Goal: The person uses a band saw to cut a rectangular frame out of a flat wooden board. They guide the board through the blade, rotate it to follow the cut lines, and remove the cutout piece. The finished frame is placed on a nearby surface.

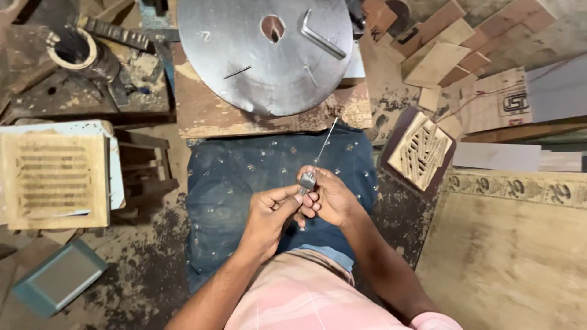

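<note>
Clearly, a thin blade [326,142] is being fitted into a small metal clamp [307,181], pinched by both hands' grip, left hand [267,215] and right hand [330,197], above the lap; tightening seems needed next.

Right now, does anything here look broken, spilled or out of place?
Nothing looks broken. Both hands, left hand and right hand, hold a small metal clamp with a thin blade. Wood offcuts lie scattered in a loose pile, and the floor is dusty and stained.
</note>
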{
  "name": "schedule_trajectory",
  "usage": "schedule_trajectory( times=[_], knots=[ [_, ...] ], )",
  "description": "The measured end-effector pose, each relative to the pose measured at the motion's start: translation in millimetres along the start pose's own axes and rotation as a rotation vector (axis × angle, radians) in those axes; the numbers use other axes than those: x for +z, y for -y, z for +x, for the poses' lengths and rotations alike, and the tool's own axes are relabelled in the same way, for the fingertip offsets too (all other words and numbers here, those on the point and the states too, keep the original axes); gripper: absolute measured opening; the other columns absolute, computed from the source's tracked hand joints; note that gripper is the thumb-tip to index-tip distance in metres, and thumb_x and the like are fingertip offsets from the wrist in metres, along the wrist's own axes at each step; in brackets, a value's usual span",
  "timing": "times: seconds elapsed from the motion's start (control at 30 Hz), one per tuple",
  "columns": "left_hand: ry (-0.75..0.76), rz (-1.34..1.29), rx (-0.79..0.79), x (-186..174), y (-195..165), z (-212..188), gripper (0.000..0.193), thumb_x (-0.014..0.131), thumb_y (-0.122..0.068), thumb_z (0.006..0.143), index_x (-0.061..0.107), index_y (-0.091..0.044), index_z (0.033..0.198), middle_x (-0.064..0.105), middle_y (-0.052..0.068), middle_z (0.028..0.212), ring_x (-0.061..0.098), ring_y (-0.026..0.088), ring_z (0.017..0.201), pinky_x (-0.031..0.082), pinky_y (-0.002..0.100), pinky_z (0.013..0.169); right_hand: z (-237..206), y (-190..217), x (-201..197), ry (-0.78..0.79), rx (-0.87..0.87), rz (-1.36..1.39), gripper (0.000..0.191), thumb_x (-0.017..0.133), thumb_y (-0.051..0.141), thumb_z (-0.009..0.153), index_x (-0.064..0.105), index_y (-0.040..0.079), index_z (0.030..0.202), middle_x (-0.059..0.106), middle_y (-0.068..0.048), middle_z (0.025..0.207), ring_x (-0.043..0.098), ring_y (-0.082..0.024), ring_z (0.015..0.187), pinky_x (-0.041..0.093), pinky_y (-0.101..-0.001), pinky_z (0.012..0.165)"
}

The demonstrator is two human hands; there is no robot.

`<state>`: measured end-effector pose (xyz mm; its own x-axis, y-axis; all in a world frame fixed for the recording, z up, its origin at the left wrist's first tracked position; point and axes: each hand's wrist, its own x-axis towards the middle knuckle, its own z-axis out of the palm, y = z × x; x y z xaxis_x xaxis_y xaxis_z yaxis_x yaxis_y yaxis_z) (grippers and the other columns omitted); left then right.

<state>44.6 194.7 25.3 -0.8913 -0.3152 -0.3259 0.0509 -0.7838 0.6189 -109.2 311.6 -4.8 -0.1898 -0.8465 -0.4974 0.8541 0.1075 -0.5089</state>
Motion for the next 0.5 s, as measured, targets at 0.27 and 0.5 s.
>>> schedule_trajectory(
  times=[0.27, 0.5],
  knots=[
    [-0.087, 0.032, -0.01, -2.6, -12.2, 0.2, 0.022, 0.063, -0.006, 0.097, 0.075, 0.007, 0.109, 0.071, 0.004, 0.085, 0.062, 0.009, 0.065, 0.045, 0.021, 0.052, 9.8, 0.4, -8.2, -0.007, 0.008, 0.011, 0.026, 0.056, 0.028, 0.107, 0.057, 0.004, 0.096, 0.063, -0.008, 0.078, 0.054, -0.007, 0.06, 0.039, -0.0206, 0.046],
    [-0.074, 0.064, -0.047, -5.7, -22.7, 0.6, 0.025, 0.065, -0.005, 0.094, 0.077, 0.008, 0.111, 0.069, 0.001, 0.081, 0.051, 0.003, 0.059, 0.032, 0.017, 0.047, 16.5, -15.9, -9.8, 0.157, -0.141, 0.097, 0.022, 0.063, 0.025, 0.108, 0.058, 0.005, 0.103, 0.062, -0.005, 0.086, 0.06, -0.012, 0.071, 0.049, -0.0232, 0.058]
  ],
)
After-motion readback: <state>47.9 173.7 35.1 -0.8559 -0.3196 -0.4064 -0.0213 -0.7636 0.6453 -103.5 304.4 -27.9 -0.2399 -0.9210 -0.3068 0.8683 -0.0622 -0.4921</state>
